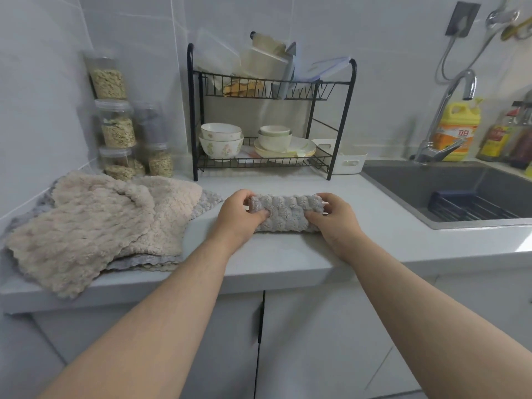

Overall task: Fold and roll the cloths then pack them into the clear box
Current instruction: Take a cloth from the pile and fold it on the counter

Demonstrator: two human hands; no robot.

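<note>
One grey cloth [285, 211] lies rolled on the counter [288, 254] at frame centre, with the left hand [240, 216] and right hand [334, 218] each curled round an end; nothing appears packed yet. At middle left a pile [100, 226] waits unfolded. It looks like two beige cloths [72, 240] over one or two grey, too overlapped to count surely.
</note>
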